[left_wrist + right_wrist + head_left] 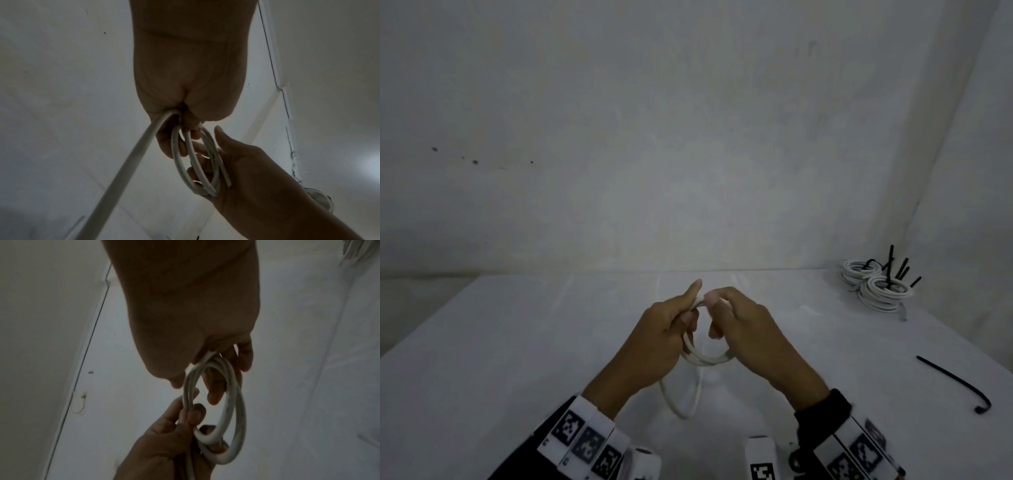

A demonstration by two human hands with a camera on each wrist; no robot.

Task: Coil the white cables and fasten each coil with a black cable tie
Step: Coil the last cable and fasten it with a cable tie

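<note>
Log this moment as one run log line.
left hand grips white cable coil | right hand grips it too | black cable tie on table, untouched

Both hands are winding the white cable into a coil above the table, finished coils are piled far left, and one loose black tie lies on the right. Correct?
Not quite: the head view shows the finished coils piled far right, not left. The rest holds.
</note>
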